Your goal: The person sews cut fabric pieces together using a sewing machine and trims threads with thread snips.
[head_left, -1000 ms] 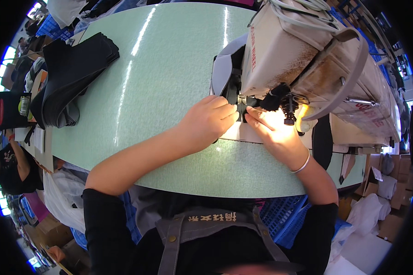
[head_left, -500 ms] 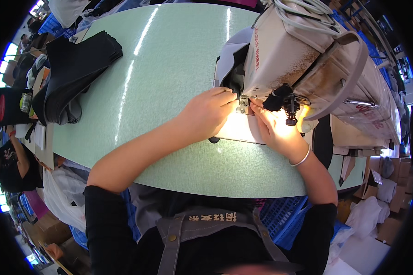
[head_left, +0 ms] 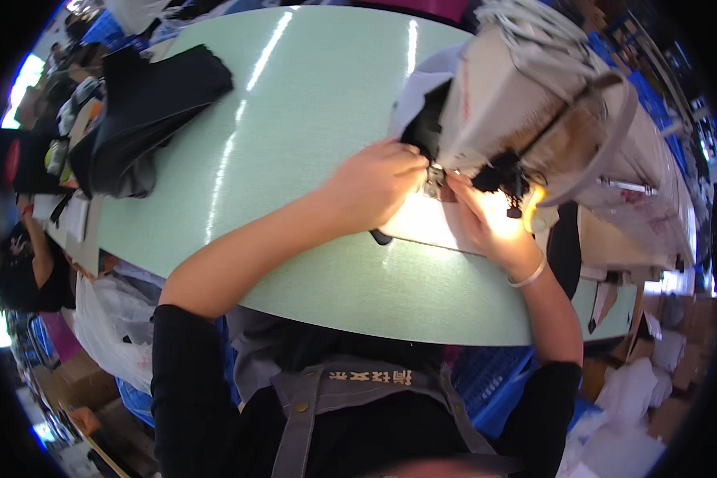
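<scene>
Beside the presser foot (head_left: 436, 177) of a sewing machine (head_left: 518, 95), my left hand (head_left: 378, 182) is closed, its fingers pinching the edge of a dark piece of cloth (head_left: 427, 119). A light grey part (head_left: 426, 89) of the work curves up behind it, against the machine head. My right hand (head_left: 492, 223) lies on the other side of the foot, fingers stretched toward the needle area and resting on the bright plate (head_left: 434, 223). Lamp glare and blur hide the cloth right under the fingertips. A bangle circles my right wrist.
A folded stack of black cloth pieces (head_left: 155, 111) lies at the table's far left. The pale green tabletop (head_left: 295, 103) has a curved front edge. Cables (head_left: 526, 32) are coiled on the machine. A blue crate (head_left: 494, 390) stands below the table; another person (head_left: 28, 263) is at the left.
The whole view has shifted slightly, so table and machine appear a little further right. Both hands stay at the presser foot, with my left fingers now more curled over the cloth edge.
</scene>
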